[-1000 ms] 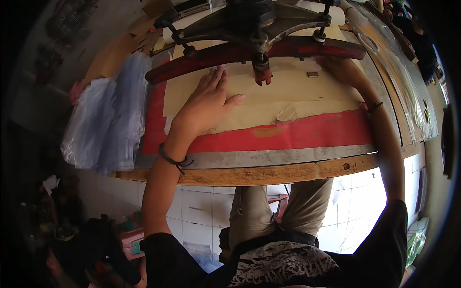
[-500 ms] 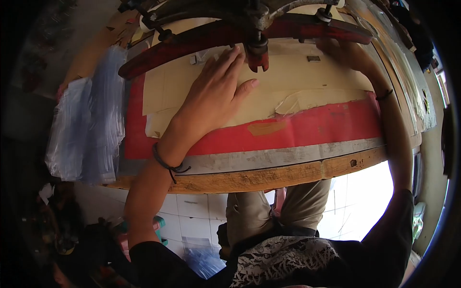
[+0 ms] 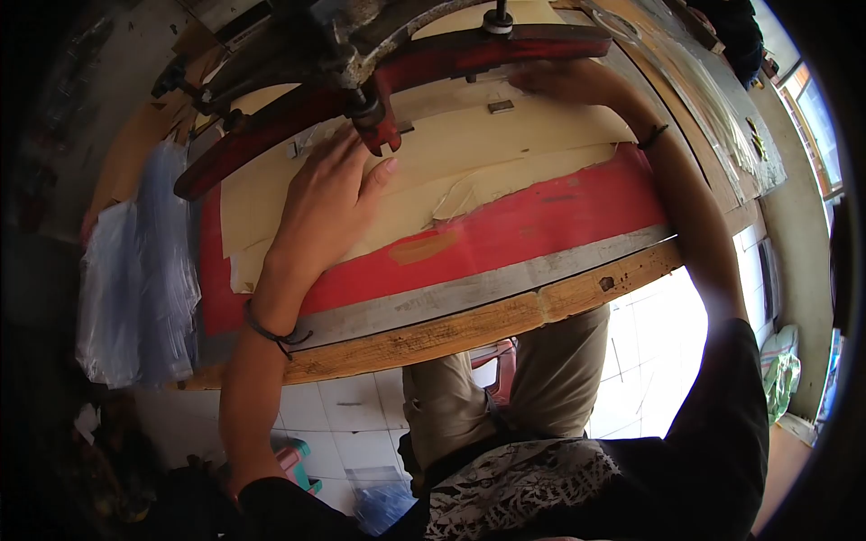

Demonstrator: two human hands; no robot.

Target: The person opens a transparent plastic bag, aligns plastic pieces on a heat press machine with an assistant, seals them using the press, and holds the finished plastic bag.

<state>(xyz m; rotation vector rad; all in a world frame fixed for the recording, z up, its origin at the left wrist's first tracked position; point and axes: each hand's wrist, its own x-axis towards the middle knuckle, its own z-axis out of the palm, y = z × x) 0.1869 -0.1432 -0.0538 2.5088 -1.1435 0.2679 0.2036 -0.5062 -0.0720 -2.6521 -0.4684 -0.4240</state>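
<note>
My left hand (image 3: pixel 329 203) lies with fingers stretched out on the tan sheet (image 3: pixel 433 176), its thumb apart, just below the forked red metal piece (image 3: pixel 382 135) of the machine. My right hand (image 3: pixel 577 83) reaches in from the right over the far part of the same sheet, close under the long red bar (image 3: pixel 487 56). Its fingers look extended and are partly dark and blurred. A small dark block (image 3: pixel 501 106) rests on the sheet between my hands. Beneath the tan sheet is a red sheet (image 3: pixel 541 221), and the tan sheet has a torn flap near its front edge.
The machine's dark metal frame (image 3: pixel 298 54) overhangs the table. Clear plastic sheets (image 3: pixel 135 288) hang over the left edge. A wooden edge (image 3: pixel 469 338) runs along the front. More clear strips (image 3: pixel 695 108) lie at the right. A green bag (image 3: pixel 780 379) stands on the floor.
My view has turned, so the table and machine appear shifted left and tilted. Both hands keep nearly the same places on the tan sheet.
</note>
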